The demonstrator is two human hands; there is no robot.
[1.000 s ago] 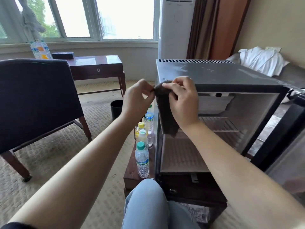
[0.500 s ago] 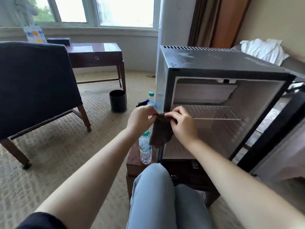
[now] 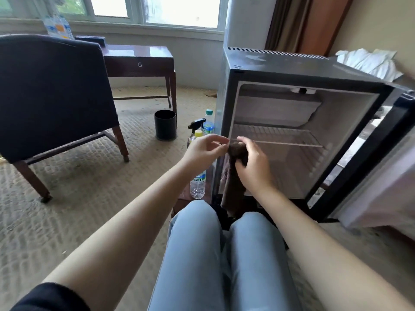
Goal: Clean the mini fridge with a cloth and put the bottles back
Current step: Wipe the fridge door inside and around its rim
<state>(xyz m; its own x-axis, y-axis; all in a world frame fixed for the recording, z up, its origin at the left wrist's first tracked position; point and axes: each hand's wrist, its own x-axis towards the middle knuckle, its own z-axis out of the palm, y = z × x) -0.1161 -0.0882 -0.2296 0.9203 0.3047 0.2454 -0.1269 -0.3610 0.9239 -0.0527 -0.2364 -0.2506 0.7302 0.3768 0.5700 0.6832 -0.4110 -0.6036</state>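
Right fingers [image 3: 242, 164] gripping cloth [image 3: 236, 149], left hand [image 3: 202, 151] hold unclear, bottles [image 3: 197, 185] half-hidden

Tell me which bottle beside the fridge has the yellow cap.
The yellow-capped bottle standing just beyond the left hand. The rear bottle has a teal cap, and the front bottle has its cap hidden behind that hand.

Bottles [image 3: 198, 167] left of fridge [image 3: 298, 70]

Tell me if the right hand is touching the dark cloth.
Touching. The head view shows the right hand gripping the bunched top of the cloth, thumb pressed on it, the rest hanging below.
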